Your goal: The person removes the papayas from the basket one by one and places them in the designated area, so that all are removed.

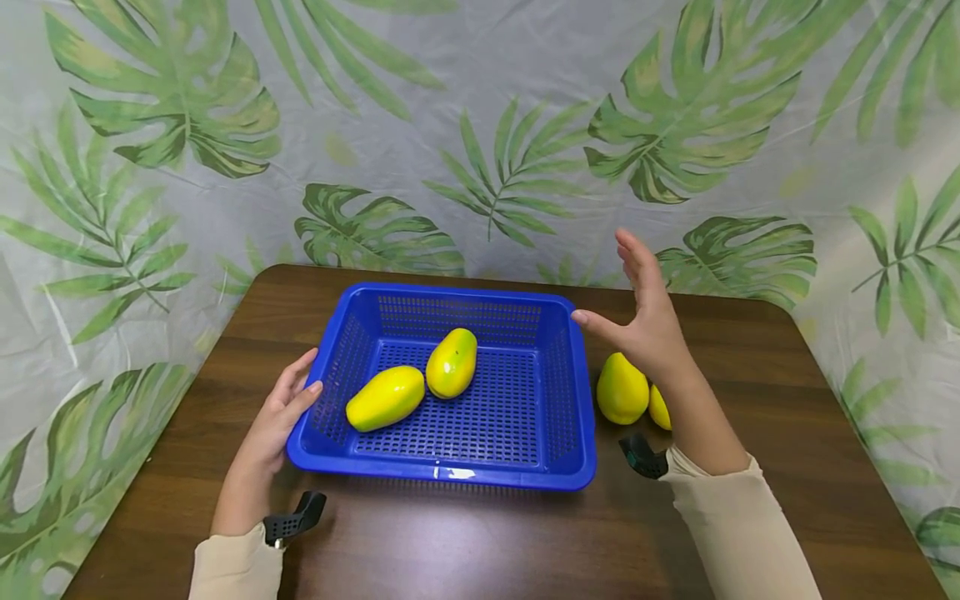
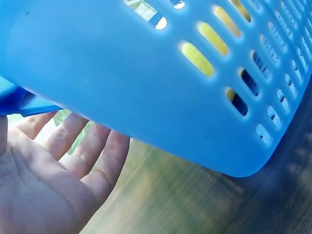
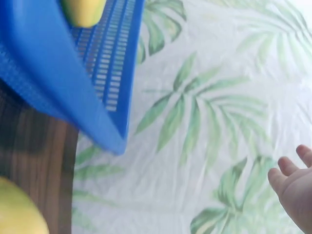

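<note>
Smooth plastic basket (image 1: 517, 478), glossy fruits (image 1: 452, 363), wood-grained table (image 1: 450, 542) (with a sheen), creased cloth backdrop (image 1: 495, 83).

- I'm seeing a beige left sleeve (image 1: 236, 568) and matching right sleeve (image 1: 742, 533), kinda wrinkly
- left wrist mount (image 1: 292, 523) is black, angled, dotted with little holes
- right wrist mount (image 1: 642, 457) is black too, slightly greenish
- left hand (image 1: 279, 415) and right hand (image 1: 649, 327) are bare

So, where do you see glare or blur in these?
Head view: mostly crisp, with pale glare on the table and highlights on the fruits; left wrist: blue basket paler, table beneath blurred; right wrist: basket's near rim soft, patterned cloth washed out at upper right.
</note>
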Available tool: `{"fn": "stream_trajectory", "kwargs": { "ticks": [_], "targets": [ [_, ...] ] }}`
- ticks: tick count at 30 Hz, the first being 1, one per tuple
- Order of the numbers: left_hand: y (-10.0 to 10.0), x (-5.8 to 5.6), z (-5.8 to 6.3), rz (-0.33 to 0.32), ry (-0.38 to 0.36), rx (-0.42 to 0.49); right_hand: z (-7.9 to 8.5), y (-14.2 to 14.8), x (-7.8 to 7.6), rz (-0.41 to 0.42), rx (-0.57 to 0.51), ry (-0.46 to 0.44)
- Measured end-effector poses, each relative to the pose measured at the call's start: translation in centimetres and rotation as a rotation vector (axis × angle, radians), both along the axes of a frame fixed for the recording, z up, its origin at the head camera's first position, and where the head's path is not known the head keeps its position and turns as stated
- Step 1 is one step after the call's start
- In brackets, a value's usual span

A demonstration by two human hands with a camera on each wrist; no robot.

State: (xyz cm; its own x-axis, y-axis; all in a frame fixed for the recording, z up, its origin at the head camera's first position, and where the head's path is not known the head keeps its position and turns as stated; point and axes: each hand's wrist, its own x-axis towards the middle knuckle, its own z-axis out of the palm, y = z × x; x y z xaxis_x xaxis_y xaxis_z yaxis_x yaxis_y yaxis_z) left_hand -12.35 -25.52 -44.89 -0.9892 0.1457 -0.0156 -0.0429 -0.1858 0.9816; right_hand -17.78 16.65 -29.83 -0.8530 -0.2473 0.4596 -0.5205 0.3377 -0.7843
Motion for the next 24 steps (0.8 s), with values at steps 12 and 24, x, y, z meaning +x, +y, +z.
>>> {"fn": "stream_trajectory", "kwargs": {
  "ticks": [12, 24],
  "targets": [
    [0.1, 0.0, 0.1, 0.002, 0.002, 0.004, 1.1, -5.6, -1.6, 0.124, 0.170, 0.007],
    [0.1, 0.0, 0.1, 0.005, 0.005, 0.011, -4.3, -9.5, -5.6, 0.267, 0.364, -0.051]
  ]
}}
